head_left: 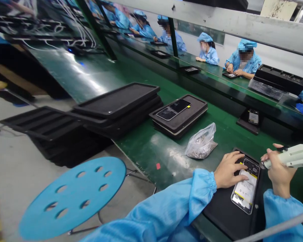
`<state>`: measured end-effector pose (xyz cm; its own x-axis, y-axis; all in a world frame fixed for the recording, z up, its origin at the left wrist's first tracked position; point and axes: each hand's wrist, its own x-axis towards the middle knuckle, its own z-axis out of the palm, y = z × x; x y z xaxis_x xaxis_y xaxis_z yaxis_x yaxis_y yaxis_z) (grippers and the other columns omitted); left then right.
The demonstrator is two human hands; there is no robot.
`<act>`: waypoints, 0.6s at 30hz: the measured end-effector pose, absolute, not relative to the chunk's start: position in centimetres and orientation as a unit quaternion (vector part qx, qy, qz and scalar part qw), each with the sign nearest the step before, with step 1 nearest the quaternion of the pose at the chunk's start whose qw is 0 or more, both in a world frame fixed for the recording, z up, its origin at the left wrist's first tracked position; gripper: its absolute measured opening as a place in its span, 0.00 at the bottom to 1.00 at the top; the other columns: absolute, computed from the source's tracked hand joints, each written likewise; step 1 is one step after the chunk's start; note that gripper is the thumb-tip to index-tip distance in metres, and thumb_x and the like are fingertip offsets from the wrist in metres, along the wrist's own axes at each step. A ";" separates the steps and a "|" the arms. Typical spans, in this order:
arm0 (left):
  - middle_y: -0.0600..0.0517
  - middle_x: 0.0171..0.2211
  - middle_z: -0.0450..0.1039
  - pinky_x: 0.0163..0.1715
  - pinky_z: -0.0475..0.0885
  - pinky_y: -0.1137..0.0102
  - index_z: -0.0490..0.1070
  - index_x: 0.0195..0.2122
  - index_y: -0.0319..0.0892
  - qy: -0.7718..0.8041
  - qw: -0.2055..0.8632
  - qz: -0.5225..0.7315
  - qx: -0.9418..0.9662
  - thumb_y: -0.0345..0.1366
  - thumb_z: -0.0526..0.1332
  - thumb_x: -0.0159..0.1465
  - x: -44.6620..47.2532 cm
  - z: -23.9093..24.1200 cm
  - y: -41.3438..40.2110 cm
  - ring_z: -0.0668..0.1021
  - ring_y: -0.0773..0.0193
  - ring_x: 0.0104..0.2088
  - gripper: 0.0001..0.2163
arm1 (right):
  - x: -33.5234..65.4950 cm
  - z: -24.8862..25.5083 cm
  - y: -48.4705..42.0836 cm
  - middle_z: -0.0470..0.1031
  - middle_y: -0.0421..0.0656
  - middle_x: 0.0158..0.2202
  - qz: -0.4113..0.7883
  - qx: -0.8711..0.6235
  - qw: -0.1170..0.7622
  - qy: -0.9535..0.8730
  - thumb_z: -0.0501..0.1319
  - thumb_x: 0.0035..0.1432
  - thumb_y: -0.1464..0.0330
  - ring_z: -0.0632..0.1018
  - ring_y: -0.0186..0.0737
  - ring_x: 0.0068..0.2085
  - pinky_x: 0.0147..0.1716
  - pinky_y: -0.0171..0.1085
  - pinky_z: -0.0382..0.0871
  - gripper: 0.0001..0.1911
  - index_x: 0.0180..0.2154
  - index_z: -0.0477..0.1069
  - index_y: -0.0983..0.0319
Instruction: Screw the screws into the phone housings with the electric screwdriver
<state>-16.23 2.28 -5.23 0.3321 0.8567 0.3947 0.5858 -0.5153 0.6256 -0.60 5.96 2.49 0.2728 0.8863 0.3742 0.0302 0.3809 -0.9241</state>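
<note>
Around you: glossy green worktop (146,153); crumpled clear bag (202,143) of small parts; stacked black trays (121,101). Phone (248,186): rounded rectangle, internals exposed, yellow strips, lying on black tray (226,215). Your left hand (229,170): spread, fingertips resting on phone, gripping nothing. Your right hand (279,169): closed around pale handheld tool (296,155).

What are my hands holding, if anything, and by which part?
Your right hand grips the tool near its front end; your left hand rests on the phone.
</note>
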 end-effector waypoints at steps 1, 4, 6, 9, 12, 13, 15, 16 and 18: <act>0.42 0.60 0.62 0.58 0.56 0.45 0.75 0.48 0.46 0.460 0.183 0.316 0.809 0.48 0.67 0.57 -16.2 -5.0 2.3 0.59 0.42 0.62 0.20 | -0.5 2.2 6.5 0.68 0.34 0.16 0.319 -0.459 0.661 -0.500 0.68 0.46 0.65 0.70 0.37 0.17 0.21 0.36 0.67 0.19 0.37 0.64 0.63; 0.41 0.63 0.56 0.57 0.52 0.38 0.72 0.53 0.48 0.471 0.171 0.225 0.836 0.50 0.64 0.59 -16.0 -4.5 2.2 0.55 0.38 0.64 0.22 | -0.6 1.2 7.8 0.67 0.34 0.15 0.319 -0.474 0.663 -0.483 0.68 0.44 0.66 0.70 0.36 0.16 0.19 0.35 0.66 0.18 0.36 0.64 0.63; 0.41 0.63 0.56 0.57 0.52 0.38 0.72 0.53 0.48 0.472 0.167 0.201 0.842 0.50 0.62 0.60 -15.9 -4.3 2.2 0.55 0.39 0.64 0.21 | -0.9 0.4 8.5 0.67 0.34 0.15 0.322 -0.479 0.659 -0.482 0.67 0.44 0.66 0.70 0.36 0.16 0.20 0.35 0.66 0.17 0.36 0.65 0.63; 0.41 0.62 0.57 0.57 0.53 0.38 0.72 0.53 0.48 0.473 0.164 0.188 0.845 0.51 0.61 0.61 -15.9 -4.2 2.2 0.55 0.40 0.64 0.22 | -1.3 -0.3 9.0 0.67 0.35 0.15 0.329 -0.482 0.651 -0.486 0.67 0.44 0.66 0.70 0.37 0.16 0.19 0.35 0.65 0.17 0.36 0.66 0.65; 0.41 0.63 0.57 0.57 0.53 0.39 0.72 0.53 0.48 0.474 0.166 0.181 0.846 0.51 0.61 0.61 -15.9 -4.3 2.2 0.55 0.40 0.64 0.22 | -1.5 -0.6 9.1 0.68 0.35 0.15 0.334 -0.483 0.647 -0.487 0.67 0.44 0.66 0.70 0.37 0.16 0.19 0.35 0.65 0.17 0.36 0.66 0.65; 0.41 0.63 0.57 0.57 0.53 0.39 0.72 0.53 0.48 0.473 0.167 0.180 0.846 0.51 0.61 0.61 -15.9 -4.4 2.2 0.55 0.40 0.64 0.22 | -1.5 -0.6 9.1 0.67 0.35 0.15 0.336 -0.483 0.646 -0.486 0.68 0.44 0.66 0.70 0.36 0.16 0.19 0.35 0.65 0.17 0.36 0.66 0.65; 0.41 0.63 0.57 0.58 0.52 0.39 0.72 0.53 0.48 0.473 0.170 0.184 0.845 0.51 0.61 0.61 -15.9 -4.4 2.3 0.55 0.40 0.64 0.22 | -1.4 -0.8 9.2 0.67 0.35 0.15 0.339 -0.482 0.646 -0.485 0.68 0.44 0.66 0.70 0.36 0.16 0.19 0.35 0.66 0.17 0.36 0.66 0.65; 0.41 0.63 0.57 0.58 0.52 0.39 0.72 0.53 0.48 0.472 0.171 0.187 0.844 0.51 0.61 0.61 -15.9 -4.4 2.3 0.55 0.40 0.64 0.22 | -1.4 -0.9 9.2 0.67 0.35 0.15 0.340 -0.482 0.646 -0.485 0.68 0.44 0.66 0.70 0.36 0.16 0.19 0.35 0.66 0.17 0.36 0.66 0.65; 0.41 0.63 0.57 0.58 0.52 0.38 0.72 0.53 0.48 0.471 0.174 0.194 0.842 0.51 0.62 0.60 -15.8 -4.4 2.3 0.55 0.39 0.64 0.22 | -1.4 -1.1 9.3 0.67 0.35 0.15 0.341 -0.482 0.645 -0.485 0.68 0.44 0.66 0.70 0.37 0.16 0.19 0.35 0.65 0.17 0.36 0.66 0.65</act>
<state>-15.85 2.26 -4.41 0.4802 0.8619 0.1631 0.7265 -0.4950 0.4766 -1.40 9.27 -1.09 0.2971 0.9077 0.2964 0.0272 0.3023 -0.9528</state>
